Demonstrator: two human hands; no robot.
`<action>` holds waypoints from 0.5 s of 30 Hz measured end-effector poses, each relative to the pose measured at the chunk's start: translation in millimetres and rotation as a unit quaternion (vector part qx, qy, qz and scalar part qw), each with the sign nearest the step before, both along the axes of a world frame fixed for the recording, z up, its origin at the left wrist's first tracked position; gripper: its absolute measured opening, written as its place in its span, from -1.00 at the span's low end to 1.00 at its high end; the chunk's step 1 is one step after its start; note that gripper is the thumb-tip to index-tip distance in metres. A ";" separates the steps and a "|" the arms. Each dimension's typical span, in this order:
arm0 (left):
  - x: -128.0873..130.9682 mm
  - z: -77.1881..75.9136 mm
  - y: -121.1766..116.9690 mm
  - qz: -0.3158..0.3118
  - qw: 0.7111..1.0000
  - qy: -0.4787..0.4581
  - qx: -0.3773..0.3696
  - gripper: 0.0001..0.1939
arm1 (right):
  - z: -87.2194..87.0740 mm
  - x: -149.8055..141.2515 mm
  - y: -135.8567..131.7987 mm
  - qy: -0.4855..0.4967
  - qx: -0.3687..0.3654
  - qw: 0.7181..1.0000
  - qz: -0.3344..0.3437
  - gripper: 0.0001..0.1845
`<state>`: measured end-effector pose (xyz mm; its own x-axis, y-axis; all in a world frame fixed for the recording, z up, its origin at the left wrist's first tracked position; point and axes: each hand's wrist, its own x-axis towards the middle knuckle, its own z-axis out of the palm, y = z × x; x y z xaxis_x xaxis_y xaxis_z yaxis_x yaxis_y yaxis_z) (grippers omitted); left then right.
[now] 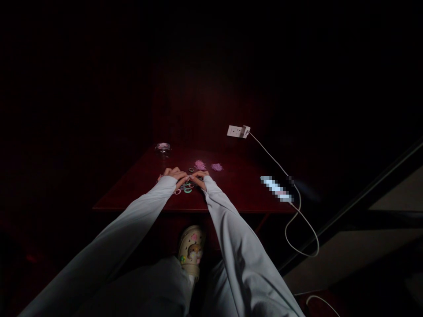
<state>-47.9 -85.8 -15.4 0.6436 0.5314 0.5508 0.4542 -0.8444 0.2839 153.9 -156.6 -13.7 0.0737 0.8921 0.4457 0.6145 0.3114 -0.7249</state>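
Note:
On the dark red table, my left hand (175,173) and my right hand (199,178) are curved around a loose heap of small coloured rings, which look like hair ties (187,190). Green, pink and darker ones show between and below the hands. Both thumbs point inward and nearly meet over the heap. The fingers are bent and stand apart from the thumbs; some fingertips are hidden. One dark ring (191,170) lies just beyond the thumbs. Past my right hand sit a pink pile (199,165) and a purple pile (217,167) of small bands.
A clear jar (163,148) with something pink at its top stands at the table's (132,193) back left. At right, a blurred-out bright device (276,189) connects by a white cable (269,152) to a wall socket (235,131). Below the table is a beige clog (191,248).

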 end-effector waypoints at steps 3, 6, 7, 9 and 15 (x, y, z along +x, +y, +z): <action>3.4 -1.1 6.6 0.003 1.000 -0.002 -0.014 -0.70 | -1.7 0.9 0.1 0.002 0.002 1.000 0.009 -0.79; 3.7 -1.6 7.2 -0.004 1.000 -0.003 -0.019 -0.71 | -2.9 1.2 0.1 0.008 0.004 1.000 0.007 -0.83; 3.3 -1.8 6.9 -0.006 1.000 0.002 -0.022 -0.72 | -3.0 1.2 0.4 0.008 0.003 1.000 0.003 -0.84; 2.2 -2.6 7.0 -0.004 1.000 0.009 -0.023 -0.72 | -2.6 1.2 1.5 0.006 -0.007 1.000 -0.003 -0.88; 1.2 -5.0 12.4 -0.014 1.000 0.019 -0.021 -0.74 | -0.7 0.6 3.8 -0.009 -0.019 1.000 -0.021 -0.91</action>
<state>-46.7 -73.4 -20.3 0.6788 0.5344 0.5037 0.4410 -0.8451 0.3022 154.5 -152.8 -14.4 0.1035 0.9046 0.4135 0.6401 0.2576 -0.7238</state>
